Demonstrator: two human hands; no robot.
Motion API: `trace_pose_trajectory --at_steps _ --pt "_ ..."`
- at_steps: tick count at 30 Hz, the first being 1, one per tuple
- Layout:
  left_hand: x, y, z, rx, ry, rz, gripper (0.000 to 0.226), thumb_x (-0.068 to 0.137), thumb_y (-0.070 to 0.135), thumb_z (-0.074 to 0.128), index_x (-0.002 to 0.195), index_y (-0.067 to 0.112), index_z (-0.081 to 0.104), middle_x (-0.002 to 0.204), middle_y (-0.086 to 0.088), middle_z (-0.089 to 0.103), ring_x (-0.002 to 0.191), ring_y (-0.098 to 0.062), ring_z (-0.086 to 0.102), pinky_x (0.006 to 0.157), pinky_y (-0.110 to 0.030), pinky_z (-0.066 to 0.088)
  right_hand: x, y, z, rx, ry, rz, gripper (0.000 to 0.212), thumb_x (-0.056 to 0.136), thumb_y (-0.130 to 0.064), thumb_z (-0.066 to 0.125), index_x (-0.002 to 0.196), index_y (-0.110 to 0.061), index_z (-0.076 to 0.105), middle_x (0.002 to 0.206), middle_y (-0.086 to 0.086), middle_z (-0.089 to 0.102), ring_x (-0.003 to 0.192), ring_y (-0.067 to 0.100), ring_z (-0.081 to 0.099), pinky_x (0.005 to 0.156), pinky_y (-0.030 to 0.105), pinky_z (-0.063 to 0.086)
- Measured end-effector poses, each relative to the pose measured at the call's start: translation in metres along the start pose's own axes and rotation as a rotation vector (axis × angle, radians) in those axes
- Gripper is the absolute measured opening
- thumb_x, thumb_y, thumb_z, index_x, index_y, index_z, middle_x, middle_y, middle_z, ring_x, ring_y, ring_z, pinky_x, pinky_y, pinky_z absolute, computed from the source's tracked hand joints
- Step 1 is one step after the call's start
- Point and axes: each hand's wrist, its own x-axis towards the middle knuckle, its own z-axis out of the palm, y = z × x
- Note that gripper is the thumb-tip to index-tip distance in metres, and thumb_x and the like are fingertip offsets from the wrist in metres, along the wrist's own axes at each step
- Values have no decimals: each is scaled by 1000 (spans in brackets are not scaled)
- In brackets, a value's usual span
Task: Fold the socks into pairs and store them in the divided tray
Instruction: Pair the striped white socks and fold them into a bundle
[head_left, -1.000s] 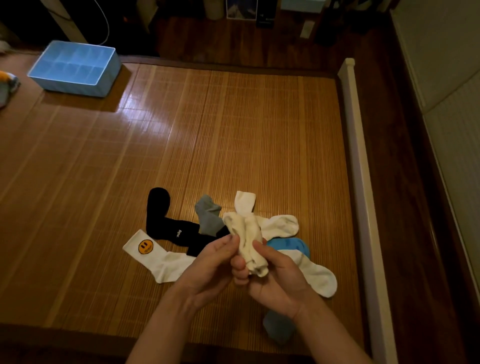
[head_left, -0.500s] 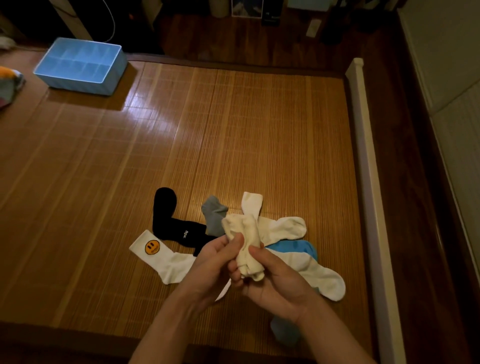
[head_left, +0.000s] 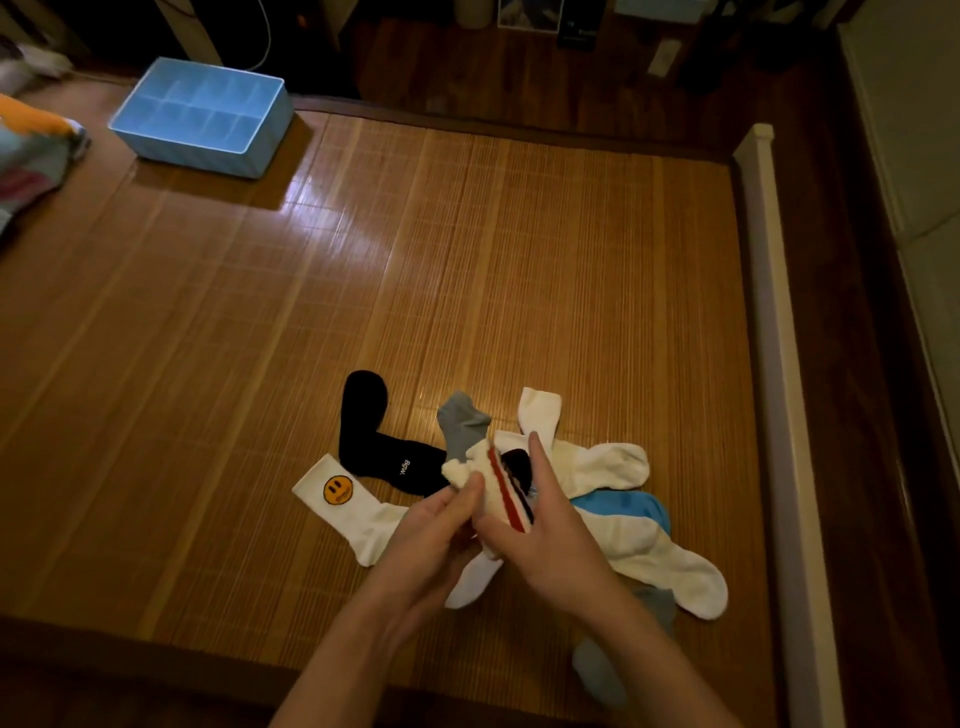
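Striped sock pair mid-fold: pinched by left hand, gripped by right hand. Next: finish tuck, carry to divided tray, well apart.

Before me the sock pile lies on the mat; the divided tray stands well behind-left of it, the rail rightward.

Place: a home, likely a bedroom
Surface: woven bamboo mat filling the frame's middle
Floor: dark wood boards along the top
Laundry: loose socks at lower centre
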Motion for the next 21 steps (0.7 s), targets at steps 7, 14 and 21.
trace_pose_trajectory --at_steps 7,14,21 --pt "-2 -3 -19 -63 245 41 36 94 23 64 119 -3 68 106 -19 77 99 -27 76 74 -32 60 13 -5 44 -620 -16 -150 105 98 -28 62 152 -37 -27 130 -1 61 110 13 62 84 23 48" --pt "-1 4 -30 -184 242 104 41 86 24 67 114 -6 69 104 -23 76 93 -26 77 70 -29 62 15 4 40 -469 39 -290 69 93 -36 70 153 -24 38 132 -4 58 121 9 56 100 30 49" --pt "2 -4 -9 -342 284 164 38 92 19 66 119 -7 68 115 -25 73 107 -30 73 79 -34 63 18 8 2 -363 10 -481 60 90 -21 75 143 -34 52 105 -19 61 102 -3 60 85 12 48"
